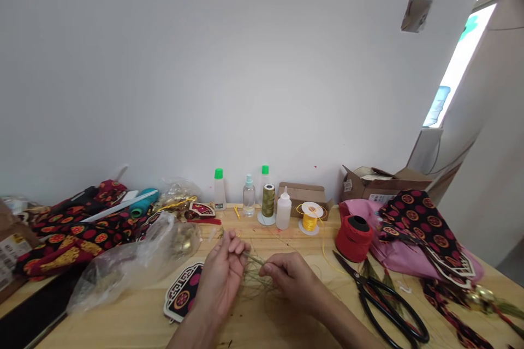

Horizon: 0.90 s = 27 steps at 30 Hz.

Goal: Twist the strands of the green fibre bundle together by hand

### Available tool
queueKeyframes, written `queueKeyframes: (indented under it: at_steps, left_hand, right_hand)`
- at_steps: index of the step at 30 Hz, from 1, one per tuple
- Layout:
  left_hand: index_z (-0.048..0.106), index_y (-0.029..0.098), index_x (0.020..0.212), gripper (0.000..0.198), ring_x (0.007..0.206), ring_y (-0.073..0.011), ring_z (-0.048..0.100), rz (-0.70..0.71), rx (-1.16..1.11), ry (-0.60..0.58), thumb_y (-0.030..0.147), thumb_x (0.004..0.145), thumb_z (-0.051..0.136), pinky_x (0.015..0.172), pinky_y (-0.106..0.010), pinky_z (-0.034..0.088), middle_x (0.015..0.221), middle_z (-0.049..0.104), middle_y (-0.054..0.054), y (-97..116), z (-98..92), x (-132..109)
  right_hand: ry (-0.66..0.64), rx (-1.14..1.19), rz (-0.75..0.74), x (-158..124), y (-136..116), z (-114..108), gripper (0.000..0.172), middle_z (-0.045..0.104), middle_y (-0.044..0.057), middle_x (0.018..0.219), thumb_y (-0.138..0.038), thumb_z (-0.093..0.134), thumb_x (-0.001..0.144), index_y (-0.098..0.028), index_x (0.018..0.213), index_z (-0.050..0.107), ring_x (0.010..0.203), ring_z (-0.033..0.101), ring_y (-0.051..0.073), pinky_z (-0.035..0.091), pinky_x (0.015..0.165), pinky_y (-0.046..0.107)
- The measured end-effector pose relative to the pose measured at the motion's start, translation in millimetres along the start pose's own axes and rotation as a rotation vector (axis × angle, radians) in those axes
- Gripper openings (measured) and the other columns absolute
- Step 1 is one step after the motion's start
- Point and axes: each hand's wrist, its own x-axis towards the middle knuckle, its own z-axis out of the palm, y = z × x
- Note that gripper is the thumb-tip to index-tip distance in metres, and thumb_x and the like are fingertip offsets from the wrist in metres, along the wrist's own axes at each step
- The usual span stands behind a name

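Observation:
Between my two hands runs a thin bundle of olive-green thread (256,259). My left hand (226,270), palm up with its fingers curled, grips one end of it. My right hand (289,278) pinches the other end between thumb and forefinger. Loose strands of the same thread hang below and spread over the wooden table (135,327). Beside my left wrist lies a dark patterned fabric piece with a pale fretwork border (183,295), partly hidden by the forearm. Large black scissors (382,300) lie open to the right of my right forearm.
Behind the hands stand an olive thread spool (268,202), a white squeeze bottle (284,211), a clear bottle (249,199) and a yellow cord spool (310,221). A red thread cone (355,239) sits right. Plastic bags (135,256) and patterned fabric (77,229) lie left.

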Motion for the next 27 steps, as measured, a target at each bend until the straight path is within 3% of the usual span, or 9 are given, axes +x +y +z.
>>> queueKeyframes:
  at_steps: [6, 10, 13, 16, 21, 24, 27]
  left_hand:
    - [0.048, 0.013, 0.060, 0.028, 0.036, -0.0022, 0.032, 0.101, -0.045, -0.036, 0.007, 0.083, 0.033, 0.035, -0.012, 0.032, 0.046, 0.033, 0.008, 15, -4.1, 6]
    - [0.049, 0.013, 0.064, 0.022, 0.037, -0.0018, 0.030, 0.110, 0.019, -0.079, 0.013, 0.082, 0.039, 0.035, -0.011, 0.026, 0.046, 0.031, 0.008, 25, -4.7, 7]
    - [0.053, 0.012, 0.067, 0.011, 0.036, -0.0019, 0.027, -0.014, 0.136, -0.162, 0.019, 0.076, 0.052, 0.034, -0.012, 0.022, 0.045, 0.032, 0.009, 19, -1.9, 1]
    - [0.055, 0.011, 0.071, 0.014, 0.034, -0.0020, 0.021, -0.210, 0.329, -0.288, 0.024, 0.072, 0.057, 0.033, -0.014, 0.014, 0.042, 0.034, 0.009, 6, 1.4, -8]
    - [0.051, 0.015, 0.065, 0.025, 0.035, -0.0034, 0.015, -0.378, 0.775, -0.586, 0.038, 0.075, 0.048, 0.033, -0.018, 0.011, 0.041, 0.029, 0.010, -7, 0.7, -20]
    - [0.050, 0.015, 0.062, 0.029, 0.034, -0.0041, 0.016, -0.391, 0.877, -0.626, 0.042, 0.075, 0.046, 0.033, -0.019, 0.010, 0.039, 0.030, 0.010, -8, -1.1, -22]
    - [0.052, 0.016, 0.066, 0.031, 0.032, -0.0042, 0.015, -0.411, 0.892, -0.630, 0.044, 0.075, 0.044, 0.033, -0.020, 0.009, 0.037, 0.030, 0.010, -9, -1.8, -22]
  right_hand:
    - [-0.134, 0.039, 0.143, -2, 3, -17, 0.025, 0.044, -0.006, 0.035, -0.018, 0.043, 0.074, -0.012, 0.065, 0.065, 0.030, 0.029, 0.005, 0.021, 0.031, 0.015]
    - [-0.077, 0.034, 0.168, -3, 9, -29, 0.024, 0.046, -0.006, 0.033, -0.018, 0.045, 0.072, -0.012, 0.060, 0.065, 0.029, 0.025, 0.005, 0.018, 0.031, 0.015]
    - [0.022, 0.039, 0.129, -1, 8, -34, 0.018, 0.053, -0.004, 0.041, -0.019, 0.050, 0.070, -0.013, 0.066, 0.066, 0.035, 0.032, 0.006, 0.025, 0.037, 0.017]
    - [0.092, 0.058, 0.060, -1, -3, -35, 0.020, 0.063, 0.002, 0.066, -0.026, 0.058, 0.067, -0.015, 0.081, 0.066, 0.055, 0.047, 0.012, 0.035, 0.052, 0.021]
    - [-0.075, 0.362, -0.105, -8, -23, -26, 0.033, 0.060, 0.002, 0.072, -0.041, 0.047, 0.077, -0.016, 0.068, 0.066, 0.069, 0.050, 0.014, 0.036, 0.068, 0.026]
    - [-0.109, 0.526, -0.045, -9, -24, -16, 0.027, 0.059, 0.002, 0.075, -0.041, 0.057, 0.070, -0.016, 0.072, 0.067, 0.059, 0.046, 0.010, 0.036, 0.059, 0.021]
    - [0.000, 0.611, 0.025, -6, -19, -11, 0.030, 0.053, -0.002, 0.055, -0.041, 0.061, 0.066, -0.015, 0.079, 0.066, 0.045, 0.039, 0.007, 0.030, 0.048, 0.020]
